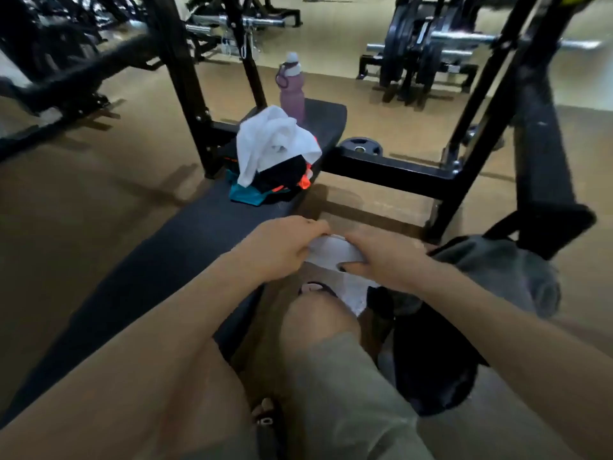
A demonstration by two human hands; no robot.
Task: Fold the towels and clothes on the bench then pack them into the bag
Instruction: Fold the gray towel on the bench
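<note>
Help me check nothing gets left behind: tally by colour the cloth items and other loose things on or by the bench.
White: 2, the towel held by the left hand and right hand, and the towel on the pile
Black, orange and teal: 1 bundle of clothes; separate pieces cannot be told
Pink: 1 bottle
Grey and black: 1 bag
Total: 5

No text, label, brand, number or sign can be read anywhere in the view. The pink water bottle (292,91) at the far end of the worktop (172,247) shows no legible marking.
</note>
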